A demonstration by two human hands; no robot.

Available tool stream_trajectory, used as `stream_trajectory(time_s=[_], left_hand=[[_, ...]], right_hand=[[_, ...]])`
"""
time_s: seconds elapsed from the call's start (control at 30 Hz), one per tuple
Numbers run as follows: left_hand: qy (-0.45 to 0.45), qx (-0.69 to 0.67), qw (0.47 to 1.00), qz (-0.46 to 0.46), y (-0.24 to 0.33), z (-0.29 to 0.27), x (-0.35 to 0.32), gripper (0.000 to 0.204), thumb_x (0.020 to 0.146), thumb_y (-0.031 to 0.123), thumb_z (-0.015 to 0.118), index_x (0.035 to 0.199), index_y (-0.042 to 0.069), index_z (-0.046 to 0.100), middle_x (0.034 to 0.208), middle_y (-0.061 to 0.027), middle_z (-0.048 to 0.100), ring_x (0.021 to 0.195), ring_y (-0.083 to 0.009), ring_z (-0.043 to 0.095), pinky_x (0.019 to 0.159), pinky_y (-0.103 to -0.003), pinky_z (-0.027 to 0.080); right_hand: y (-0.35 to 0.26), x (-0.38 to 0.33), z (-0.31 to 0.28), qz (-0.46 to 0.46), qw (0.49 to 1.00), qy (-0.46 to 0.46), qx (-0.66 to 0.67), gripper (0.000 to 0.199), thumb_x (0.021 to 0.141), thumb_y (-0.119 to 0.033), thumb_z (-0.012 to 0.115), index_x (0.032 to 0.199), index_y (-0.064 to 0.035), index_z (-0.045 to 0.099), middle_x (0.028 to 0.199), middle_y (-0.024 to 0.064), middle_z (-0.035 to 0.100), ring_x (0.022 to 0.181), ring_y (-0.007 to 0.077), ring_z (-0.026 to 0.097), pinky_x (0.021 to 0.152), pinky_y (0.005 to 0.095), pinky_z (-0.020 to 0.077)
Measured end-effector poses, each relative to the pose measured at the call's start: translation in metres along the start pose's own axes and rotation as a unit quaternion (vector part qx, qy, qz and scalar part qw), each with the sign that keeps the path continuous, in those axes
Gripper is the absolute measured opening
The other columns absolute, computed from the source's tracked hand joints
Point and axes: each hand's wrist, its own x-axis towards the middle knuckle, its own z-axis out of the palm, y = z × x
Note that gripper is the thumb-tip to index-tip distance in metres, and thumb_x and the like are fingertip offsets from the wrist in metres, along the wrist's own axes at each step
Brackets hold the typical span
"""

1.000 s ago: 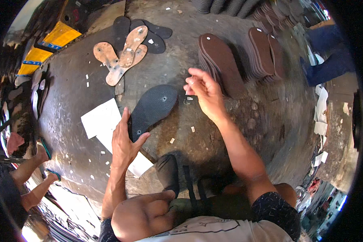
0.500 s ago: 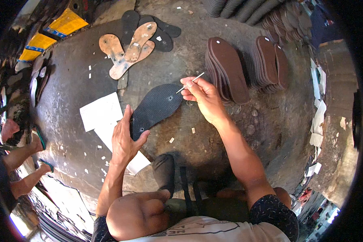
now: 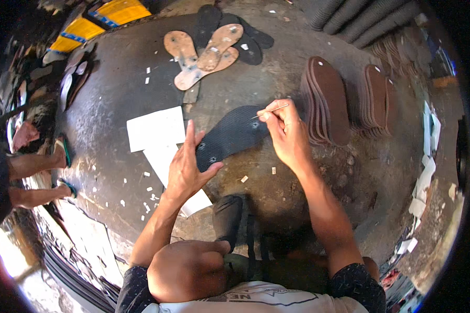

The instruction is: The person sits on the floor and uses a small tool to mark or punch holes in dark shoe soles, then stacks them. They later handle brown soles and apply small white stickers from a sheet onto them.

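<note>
A black textured sandal sole (image 3: pixel 227 136) lies slanted on the floor in front of me, with small whitish marked holes near both ends. My left hand (image 3: pixel 187 166) grips its near left end, the thumb on one edge and the fingers stretched along the other. Between the thumb and fingers of my right hand (image 3: pixel 284 128) is a thin pale stick (image 3: pixel 280 107). Its tip is just above the hole near the sole's far end; whether it touches cannot be made out. White paper sheets (image 3: pixel 156 129) lie left of the sole, partly beneath my left hand and wrist.
Tan sole-shaped pieces (image 3: pixel 181 46) overlap black soles (image 3: pixel 256 36) at the back. Stacks of brown soles (image 3: pixel 329 99) stand to the right. Small white scraps (image 3: pixel 147 80) dot the floor (image 3: pixel 115 88). Another person's sandalled feet (image 3: pixel 62 151) are at the left.
The stick's tip has moved in over the hole at the sole's far end, and the stick lies flatter. My left hand keeps its place on the sole. The whole view has shifted.
</note>
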Motion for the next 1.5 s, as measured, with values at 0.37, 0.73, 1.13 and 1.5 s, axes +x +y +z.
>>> stream_trajectory(time_s=[0.37,0.73,1.13,1.5], left_hand=[[0.007,-0.013,1.000,-0.006,-0.007,0.005,0.001,0.122,0.074,0.016,0.086,0.167,0.003,0.009,0.139,-0.0200,0.066,0.117,-0.0416,0.069,0.099,-0.047,0.058],[-0.025,0.048,0.998,-0.012,0.000,0.001,0.010,0.110,0.074,0.023,0.087,0.166,0.008,0.028,0.133,-0.0213,0.069,0.117,-0.0385,0.071,0.102,-0.045,0.058],[0.007,-0.035,0.999,0.005,0.003,-0.018,0.016,0.095,0.082,0.017,0.086,0.163,0.011,0.037,0.143,-0.0231,0.064,0.129,-0.0368,0.064,0.111,-0.046,0.052],[-0.039,0.043,0.998,0.016,0.004,0.010,0.001,0.098,0.080,0.015,0.090,0.162,0.006,0.036,0.140,-0.0265,0.063,0.129,-0.0412,0.063,0.108,-0.047,0.053]], right_hand=[[-0.016,-0.022,0.079,-0.140,0.986,-0.070,-0.065,0.014,0.104,-0.014,0.064,0.111,-0.0037,0.057,0.094,0.0155,0.072,0.089,0.0376,0.074,0.075,0.0459,0.0564],[-0.015,-0.051,0.060,-0.131,0.984,-0.094,-0.076,0.010,0.106,-0.011,0.061,0.112,-0.0056,0.055,0.100,0.0143,0.069,0.092,0.0324,0.072,0.077,0.0406,0.0563],[0.058,0.005,-0.014,0.061,0.960,0.168,0.216,0.018,0.114,-0.013,0.047,0.129,-0.0077,0.041,0.118,0.0168,0.068,0.104,0.0255,0.074,0.086,0.0361,0.0608],[0.057,0.006,-0.008,0.086,0.966,0.145,0.196,0.020,0.113,-0.014,0.050,0.127,-0.0070,0.039,0.114,0.0163,0.068,0.103,0.0253,0.074,0.088,0.0372,0.0600]])
